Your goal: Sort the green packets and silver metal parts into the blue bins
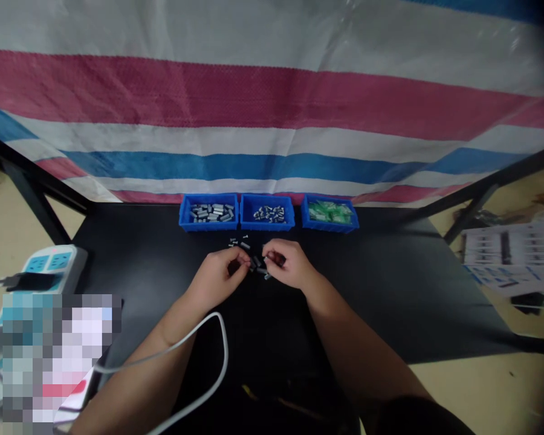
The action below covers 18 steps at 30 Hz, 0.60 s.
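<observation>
My left hand (222,275) is closed, thumb and fingertips pinched together beside some dark metal cylinders (257,261) on the black table. Just right of them, my right hand (288,263) is also pinched, its fingertips over the same loose parts. Anything between either hand's fingers is too small to make out. Several small screws (233,241) lie beyond my left hand. Behind the hands stand three blue bins: the left bin (208,226) holds metal cylinders, the middle bin (267,226) holds small shiny metal parts, and the right bin (330,227) holds green-and-clear packets.
At the left of the black table (390,290) is a white power strip (75,266) with a black plug, near a blurred-out object. A white cable (224,344) loops over my left forearm. A striped sheet (272,96) hangs behind; dark frame bars stand at both sides.
</observation>
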Available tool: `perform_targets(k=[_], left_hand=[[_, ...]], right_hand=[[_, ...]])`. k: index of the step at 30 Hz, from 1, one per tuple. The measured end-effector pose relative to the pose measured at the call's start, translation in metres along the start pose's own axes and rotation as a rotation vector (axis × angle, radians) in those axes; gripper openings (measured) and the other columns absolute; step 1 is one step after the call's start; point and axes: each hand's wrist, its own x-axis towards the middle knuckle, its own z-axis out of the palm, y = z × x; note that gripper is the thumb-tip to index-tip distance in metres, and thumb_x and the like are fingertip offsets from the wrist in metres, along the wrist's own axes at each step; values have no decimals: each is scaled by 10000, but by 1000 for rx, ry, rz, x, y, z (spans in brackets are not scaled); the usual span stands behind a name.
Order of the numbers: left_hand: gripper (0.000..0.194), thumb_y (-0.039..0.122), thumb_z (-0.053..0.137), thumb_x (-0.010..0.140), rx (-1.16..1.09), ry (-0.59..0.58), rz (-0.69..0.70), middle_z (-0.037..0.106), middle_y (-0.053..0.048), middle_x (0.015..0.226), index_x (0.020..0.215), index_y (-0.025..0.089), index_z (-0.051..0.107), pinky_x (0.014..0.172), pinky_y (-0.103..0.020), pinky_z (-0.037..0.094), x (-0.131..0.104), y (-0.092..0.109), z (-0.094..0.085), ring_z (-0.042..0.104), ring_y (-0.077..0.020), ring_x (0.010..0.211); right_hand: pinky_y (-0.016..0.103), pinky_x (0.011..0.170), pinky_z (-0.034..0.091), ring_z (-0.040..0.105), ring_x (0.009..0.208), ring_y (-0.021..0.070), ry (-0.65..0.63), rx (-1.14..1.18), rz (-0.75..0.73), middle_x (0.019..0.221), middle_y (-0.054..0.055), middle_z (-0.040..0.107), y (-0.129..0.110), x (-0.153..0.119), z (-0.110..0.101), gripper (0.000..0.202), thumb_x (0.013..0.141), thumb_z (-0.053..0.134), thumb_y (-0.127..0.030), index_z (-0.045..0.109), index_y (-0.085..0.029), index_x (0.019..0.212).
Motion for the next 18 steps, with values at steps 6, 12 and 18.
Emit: perform_targets(k=[6,12,18], left_hand=[[88,206,608,926,28,41,-2,734,-6,854,954,204,692,635,-232,474,-2,1,-6,673,-132,734],[86,197,600,923,42,51,29,721,-11,841,940,195,684,619,-236,458,-2,0,-7,649,-127,705],[95,199,597,922,100,52,41,725,-11,839,935,199,691,626,-246,453,-2,-1,-9,627,-125,674]], right_hand=[[243,590,518,590,574,108,557,-47,66,691,-45,600,13,0,-4,137,827,726,-169,653,-229,927],[328,755,635,734,814,179,668,43,136,990,69,740,30,7,1,273,860,737,-277,694,-216,1123],[323,727,603,676,722,155,545,-105,86,873,33,714,16,4,-1,248,893,671,-239,711,-228,1138]])
